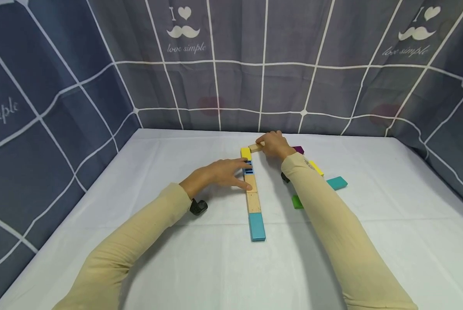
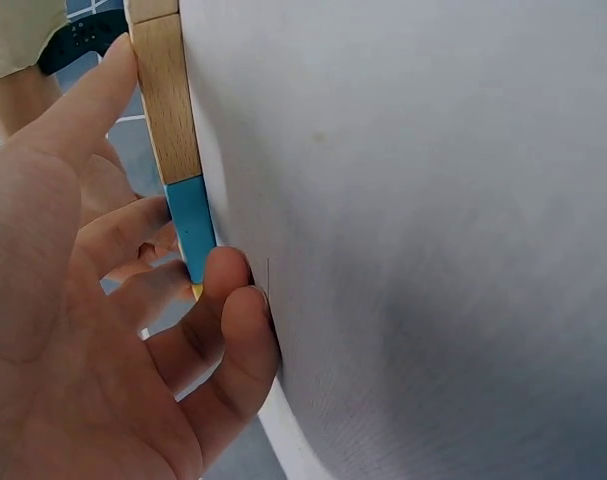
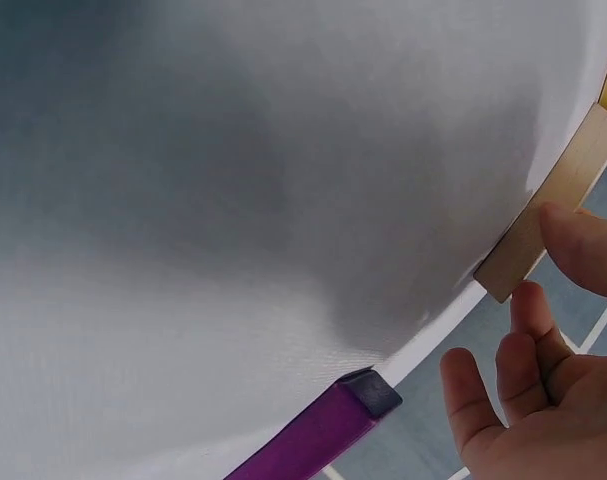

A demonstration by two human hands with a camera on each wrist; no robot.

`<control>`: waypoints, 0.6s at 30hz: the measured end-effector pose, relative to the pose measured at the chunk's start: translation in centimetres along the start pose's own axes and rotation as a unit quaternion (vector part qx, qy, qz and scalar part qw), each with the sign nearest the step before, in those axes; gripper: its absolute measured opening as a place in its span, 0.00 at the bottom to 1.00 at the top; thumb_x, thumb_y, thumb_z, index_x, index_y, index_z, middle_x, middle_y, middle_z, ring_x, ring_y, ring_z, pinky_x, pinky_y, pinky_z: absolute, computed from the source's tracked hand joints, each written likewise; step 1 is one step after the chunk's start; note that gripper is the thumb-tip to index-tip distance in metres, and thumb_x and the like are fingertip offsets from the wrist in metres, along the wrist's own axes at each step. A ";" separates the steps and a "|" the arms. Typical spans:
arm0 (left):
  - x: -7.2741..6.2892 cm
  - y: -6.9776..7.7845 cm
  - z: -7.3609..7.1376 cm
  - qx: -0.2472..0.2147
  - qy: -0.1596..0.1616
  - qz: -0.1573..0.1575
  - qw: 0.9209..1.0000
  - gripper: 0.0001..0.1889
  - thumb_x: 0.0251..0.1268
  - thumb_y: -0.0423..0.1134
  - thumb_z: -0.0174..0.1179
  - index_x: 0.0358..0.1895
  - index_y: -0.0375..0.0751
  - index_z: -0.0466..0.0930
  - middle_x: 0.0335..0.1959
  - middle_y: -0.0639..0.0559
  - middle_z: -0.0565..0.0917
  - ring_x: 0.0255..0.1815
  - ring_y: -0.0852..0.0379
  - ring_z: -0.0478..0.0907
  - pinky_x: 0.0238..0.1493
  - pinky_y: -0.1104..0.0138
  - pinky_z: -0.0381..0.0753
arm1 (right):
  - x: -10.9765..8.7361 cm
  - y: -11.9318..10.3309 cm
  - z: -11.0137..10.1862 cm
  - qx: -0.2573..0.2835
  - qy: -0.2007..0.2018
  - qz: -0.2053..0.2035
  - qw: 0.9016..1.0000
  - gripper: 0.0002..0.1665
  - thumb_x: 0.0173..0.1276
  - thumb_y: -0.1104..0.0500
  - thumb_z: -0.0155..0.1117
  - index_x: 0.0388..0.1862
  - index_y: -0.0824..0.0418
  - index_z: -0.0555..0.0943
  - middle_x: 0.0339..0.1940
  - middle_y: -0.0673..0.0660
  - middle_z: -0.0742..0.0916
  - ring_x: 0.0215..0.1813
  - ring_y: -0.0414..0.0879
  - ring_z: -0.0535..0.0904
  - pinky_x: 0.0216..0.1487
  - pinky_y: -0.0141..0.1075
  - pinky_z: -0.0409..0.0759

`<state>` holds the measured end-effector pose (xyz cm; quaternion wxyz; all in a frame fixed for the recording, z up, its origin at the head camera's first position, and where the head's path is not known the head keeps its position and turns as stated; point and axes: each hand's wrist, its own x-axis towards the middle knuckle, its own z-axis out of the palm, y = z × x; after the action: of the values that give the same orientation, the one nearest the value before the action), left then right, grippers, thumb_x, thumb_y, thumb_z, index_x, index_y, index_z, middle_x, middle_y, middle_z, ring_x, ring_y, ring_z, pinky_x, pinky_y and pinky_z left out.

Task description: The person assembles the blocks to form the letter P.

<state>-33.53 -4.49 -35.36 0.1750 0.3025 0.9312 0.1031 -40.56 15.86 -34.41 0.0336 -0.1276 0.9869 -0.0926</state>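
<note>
The right hand has thumb and index finger drawn close on an angled wooden block at the far end of the table. In the right wrist view, the thumb lies against the block's face and the index fingertip meets it near the free end; the remaining fingers are bent and apart from it. The block's other end lies at the far yellow block; whether the two touch cannot be confirmed.

The left hand is spread wide, with a clear gap between thumb and fingers, and grips nothing. Its thumb touches the edge of a middle wooden block; its fingers reach the patterned blue block, partly covering it.

These pieces form a straight row. From the near end, the order is: near teal block, near wooden block, middle wooden block, patterned blue block, far yellow block. The angled wooden block stands off to the right.

Beyond and beside the right sleeve lie a purple block, a second yellow block, a second teal block and a green block.
</note>
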 end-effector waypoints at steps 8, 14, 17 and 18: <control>-0.1 0.0 -0.2 0.001 -0.003 0.000 1.000 0.44 0.57 0.72 0.59 0.76 0.60 0.61 0.80 0.54 0.51 0.77 0.49 0.52 0.72 0.48 0.57 | -0.3 0.8 -0.9 0.013 0.005 -0.012 1.000 0.25 0.72 0.63 0.58 0.68 0.57 0.76 0.67 0.64 0.77 0.62 0.62 0.67 0.63 0.52 0.65; 0.0 -0.1 -0.2 -0.009 -0.003 0.002 1.000 0.45 0.57 0.72 0.59 0.76 0.60 0.60 0.80 0.54 0.50 0.78 0.48 0.51 0.72 0.47 0.56 | -1.2 4.2 -2.2 0.020 -0.006 -0.014 1.000 0.27 0.73 0.58 0.59 0.68 0.65 0.74 0.67 0.67 0.76 0.68 0.65 0.65 0.68 0.53 0.56; -0.1 -0.2 -0.1 -0.012 -0.001 0.002 1.000 0.45 0.57 0.72 0.59 0.76 0.60 0.60 0.80 0.54 0.50 0.78 0.48 0.51 0.72 0.47 0.55 | -1.9 6.1 -2.7 0.027 -0.024 -0.003 0.999 0.29 0.74 0.55 0.57 0.68 0.69 0.72 0.67 0.70 0.75 0.69 0.66 0.64 0.69 0.55 0.53; -0.1 -0.2 -0.1 -0.013 0.000 0.003 1.000 0.45 0.57 0.72 0.60 0.76 0.60 0.60 0.80 0.54 0.50 0.78 0.48 0.51 0.72 0.47 0.55 | -2.2 6.6 -2.9 0.028 -0.030 0.001 0.999 0.30 0.75 0.53 0.56 0.68 0.70 0.72 0.67 0.71 0.74 0.69 0.66 0.64 0.69 0.56 0.52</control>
<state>-33.59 -4.73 -35.33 0.1787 0.3031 0.9289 0.1154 -40.29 23.24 -32.71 0.0666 -0.1280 0.9827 -0.1161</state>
